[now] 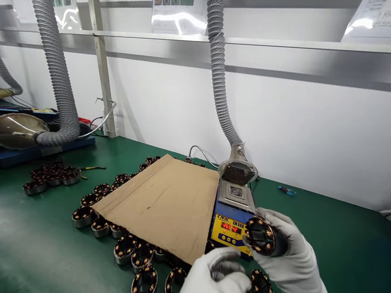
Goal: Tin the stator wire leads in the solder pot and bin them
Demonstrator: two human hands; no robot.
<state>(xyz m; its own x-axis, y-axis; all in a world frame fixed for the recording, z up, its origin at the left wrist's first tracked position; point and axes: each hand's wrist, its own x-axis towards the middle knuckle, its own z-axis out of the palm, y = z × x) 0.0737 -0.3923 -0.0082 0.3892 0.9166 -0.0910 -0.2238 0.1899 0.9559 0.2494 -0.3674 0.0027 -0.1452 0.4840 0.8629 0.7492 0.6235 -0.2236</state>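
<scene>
Two gloved hands: right hand (290, 253) grip clasps stator ring (261, 236) (upright, facing camera); left hand (215, 282) curled, contents hidden.

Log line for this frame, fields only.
right hand: holds wound stator ring | left hand: over rings on green mat | cardboard sheet covers more rings | solder station display lit
</scene>
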